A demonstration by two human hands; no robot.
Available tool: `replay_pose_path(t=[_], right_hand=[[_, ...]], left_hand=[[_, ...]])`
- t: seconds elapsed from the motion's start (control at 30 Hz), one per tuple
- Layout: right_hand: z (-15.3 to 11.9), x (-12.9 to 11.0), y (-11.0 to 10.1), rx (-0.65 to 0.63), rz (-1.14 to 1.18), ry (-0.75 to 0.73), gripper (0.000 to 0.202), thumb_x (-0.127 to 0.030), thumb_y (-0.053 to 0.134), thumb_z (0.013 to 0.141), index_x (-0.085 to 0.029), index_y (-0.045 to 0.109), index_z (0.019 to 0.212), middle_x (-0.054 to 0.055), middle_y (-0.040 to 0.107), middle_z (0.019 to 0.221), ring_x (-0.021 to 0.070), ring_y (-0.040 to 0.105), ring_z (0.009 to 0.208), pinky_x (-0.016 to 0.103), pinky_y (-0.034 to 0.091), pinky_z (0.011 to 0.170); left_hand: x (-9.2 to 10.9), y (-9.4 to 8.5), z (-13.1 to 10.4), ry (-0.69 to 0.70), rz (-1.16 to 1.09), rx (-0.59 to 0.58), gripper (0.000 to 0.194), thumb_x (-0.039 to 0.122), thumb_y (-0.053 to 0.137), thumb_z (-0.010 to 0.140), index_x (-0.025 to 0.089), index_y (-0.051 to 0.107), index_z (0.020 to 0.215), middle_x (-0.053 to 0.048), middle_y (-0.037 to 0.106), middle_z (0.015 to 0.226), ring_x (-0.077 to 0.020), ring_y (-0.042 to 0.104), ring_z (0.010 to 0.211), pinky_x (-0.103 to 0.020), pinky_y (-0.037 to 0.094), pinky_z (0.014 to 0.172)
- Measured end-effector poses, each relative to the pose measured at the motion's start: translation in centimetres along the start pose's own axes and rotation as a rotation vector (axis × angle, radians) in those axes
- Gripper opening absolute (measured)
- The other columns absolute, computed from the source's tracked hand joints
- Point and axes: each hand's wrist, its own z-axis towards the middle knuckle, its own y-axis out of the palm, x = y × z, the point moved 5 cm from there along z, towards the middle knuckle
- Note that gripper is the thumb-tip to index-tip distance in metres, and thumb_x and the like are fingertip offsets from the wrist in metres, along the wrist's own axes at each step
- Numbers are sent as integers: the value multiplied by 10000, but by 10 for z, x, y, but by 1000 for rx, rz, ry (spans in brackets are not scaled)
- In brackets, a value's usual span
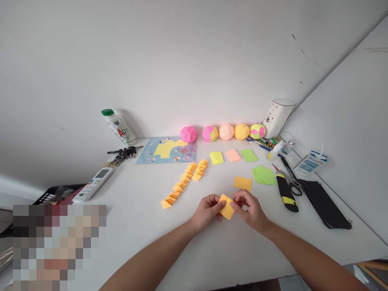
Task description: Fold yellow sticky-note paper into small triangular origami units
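Note:
Between both hands is a small orange paper square (pixel 227 211) with a crease or folded edges across it. My left hand (pixel 206 210) pinches its left side, thumb on top. On the right side, my right hand (pixel 250 208) grips the same paper between thumb and fingers. Just beyond my right hand lies an orange sticky note pad (pixel 242 183). Farther left, folded orange paper pieces (pixel 178 186) overlap in two slanting rows. Yellow (pixel 216 157), peach (pixel 233 155) and green (pixel 249 155) sticky note pads sit behind, and loose green notes (pixel 264 175) lie to the right.
Several faceted paper balls (pixel 226 131) line the wall, one on a blue picture board (pixel 145 151). Right: a box cutter (pixel 286 192), scissors (pixel 294 188), a black pouch (pixel 325 204), a glue bottle (pixel 275 149). Left: a white bottle (pixel 119 127), keys (pixel 123 153), a remote control (pixel 93 184).

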Motion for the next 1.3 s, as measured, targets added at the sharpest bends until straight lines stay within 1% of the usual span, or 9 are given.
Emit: replay_pose_path(t=[0.1,0.27,0.47,0.63,0.77,0.87,1.07,1.17,1.3], right_hand=[[-1,-1,5,-91,24,-46,73,-235,526,813,-194,525,874,0,514,734,110,487,605,218,434,539],[-4,5,11,-210,42,-16,161,-202,485,825,-183,579,955,-20,454,668,96,450,557,210,432,517],[-4,5,11,-265,32,0,261,-213,509,816,-198,567,1070,44,576,876,134,527,721,229,470,601],[0,4,7,-172,26,26,171,-278,532,822,-175,645,899,43,614,757,142,559,671,237,465,576],[0,10,3,-73,87,138,202,-338,562,806,-165,660,838,33,616,692,130,553,575,236,473,513],[-2,13,4,-73,189,229,241,-373,549,816,-157,648,854,12,583,632,109,519,494,226,462,450],[-4,10,4,-82,219,271,248,-398,497,847,-164,577,826,-21,516,553,100,479,451,225,432,419],[-4,7,4,-63,212,205,179,-363,482,857,-192,470,911,-15,545,620,112,518,490,242,463,469],[-5,-2,5,-116,122,-44,41,-242,436,869,-214,430,898,28,548,800,114,525,572,266,479,542]], left_hand=[[0,2,-1,-14,9,-21,340,444,648,710,148,489,658,18,573,548,-84,502,429,-220,414,434],[-1,0,-1,-33,45,-20,384,518,552,759,150,496,666,17,564,538,-88,498,409,-223,396,427],[-6,1,-2,-78,180,-71,426,560,479,785,150,496,669,25,522,506,-76,454,392,-207,351,404],[-1,4,-5,-41,140,-97,398,532,462,810,144,522,748,19,526,579,-83,483,456,-220,392,457],[2,6,-6,-29,134,-143,360,467,595,748,140,539,886,-2,578,666,-93,516,495,-232,425,486],[-1,6,-6,-46,158,-139,338,470,571,766,140,523,817,-1,584,598,-91,508,447,-229,410,468],[-1,8,-5,-35,147,-159,389,506,466,822,136,524,717,-17,586,527,-96,505,411,-221,387,449],[1,8,-4,-36,98,-138,420,537,450,815,135,527,724,-34,618,577,-102,522,414,-221,391,435],[1,4,-1,-32,14,-67,419,552,453,805,143,507,728,-26,620,555,-114,530,398,-224,395,408]])
